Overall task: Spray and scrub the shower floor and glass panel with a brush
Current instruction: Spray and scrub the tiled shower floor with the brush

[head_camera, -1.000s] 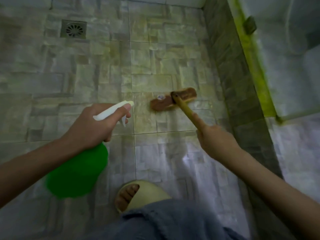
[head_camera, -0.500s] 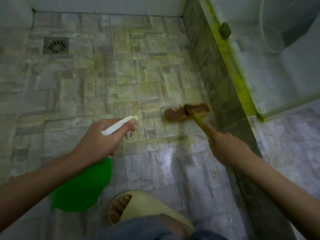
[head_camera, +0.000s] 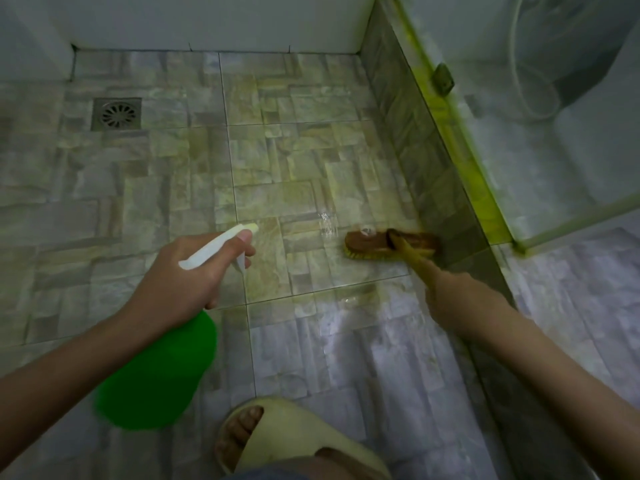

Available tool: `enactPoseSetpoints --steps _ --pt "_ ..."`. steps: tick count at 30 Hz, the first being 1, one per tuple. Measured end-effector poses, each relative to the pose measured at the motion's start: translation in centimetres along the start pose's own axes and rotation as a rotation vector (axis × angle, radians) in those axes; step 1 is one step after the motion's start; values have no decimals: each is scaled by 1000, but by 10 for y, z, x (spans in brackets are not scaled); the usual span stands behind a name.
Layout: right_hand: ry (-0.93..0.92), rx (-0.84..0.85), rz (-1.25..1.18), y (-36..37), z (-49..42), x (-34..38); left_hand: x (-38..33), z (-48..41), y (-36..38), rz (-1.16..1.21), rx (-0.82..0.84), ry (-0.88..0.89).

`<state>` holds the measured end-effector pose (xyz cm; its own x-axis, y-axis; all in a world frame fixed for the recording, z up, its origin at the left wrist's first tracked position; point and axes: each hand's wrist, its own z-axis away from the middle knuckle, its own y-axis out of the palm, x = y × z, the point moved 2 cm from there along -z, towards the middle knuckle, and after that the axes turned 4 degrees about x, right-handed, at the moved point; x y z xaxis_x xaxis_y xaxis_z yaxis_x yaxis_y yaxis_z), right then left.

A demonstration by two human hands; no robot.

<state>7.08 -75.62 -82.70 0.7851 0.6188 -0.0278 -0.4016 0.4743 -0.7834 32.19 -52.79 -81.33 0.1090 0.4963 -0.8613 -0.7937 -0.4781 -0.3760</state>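
Observation:
My left hand (head_camera: 180, 275) grips a green spray bottle (head_camera: 156, 375) by its white trigger head (head_camera: 218, 249), nozzle pointing out over the stone-patterned shower floor (head_camera: 277, 161). My right hand (head_camera: 460, 299) holds the yellow handle of a long brush. The brown brush head (head_camera: 377, 244), with yellow bristles, sits on the wet floor close to the low tiled curb (head_camera: 426, 168) on the right. The glass panel (head_camera: 540, 126) rises from that curb behind a yellow-green strip.
A metal floor drain (head_camera: 116, 114) lies at the back left. White walls close the back of the stall. My foot in a pale slipper (head_camera: 287, 441) stands at the bottom centre. Beyond the glass a hose and a white fixture (head_camera: 588, 64) show.
The brush head has slid right along the floor until it sits next to the curb. The view has tilted, showing more of the back wall. My left hand still holds the bottle.

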Motion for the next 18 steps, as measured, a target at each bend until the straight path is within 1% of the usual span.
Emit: enactPoseSetpoints --steps 1,4,5,7,8,11,13,16,18 --pt "-6 -30 -5 -5 -8 3 1 -1 -2 12 -3 2" --pt "-41 -195 -44 -32 -63 18 2 -5 -1 10 9 -10" --pt "-45 -212 -35 -42 -80 22 1 -6 0 -5 21 -9" --pt "-25 -182 -17 -50 -94 19 -3 -7 1 -15 28 5" --pt "-9 -151 -14 -49 -86 15 -5 -8 0 -15 23 13" --pt "16 -63 38 -23 -31 5 -9 -12 -5 64 -15 17" --pt "13 -41 22 -14 -14 9 -8 -17 -7 96 -34 14" --pt "11 -173 -79 -35 -59 21 -9 -24 -7 91 -20 18" --pt "-39 -263 -108 -56 -103 32 -12 -30 -7 78 -13 33"
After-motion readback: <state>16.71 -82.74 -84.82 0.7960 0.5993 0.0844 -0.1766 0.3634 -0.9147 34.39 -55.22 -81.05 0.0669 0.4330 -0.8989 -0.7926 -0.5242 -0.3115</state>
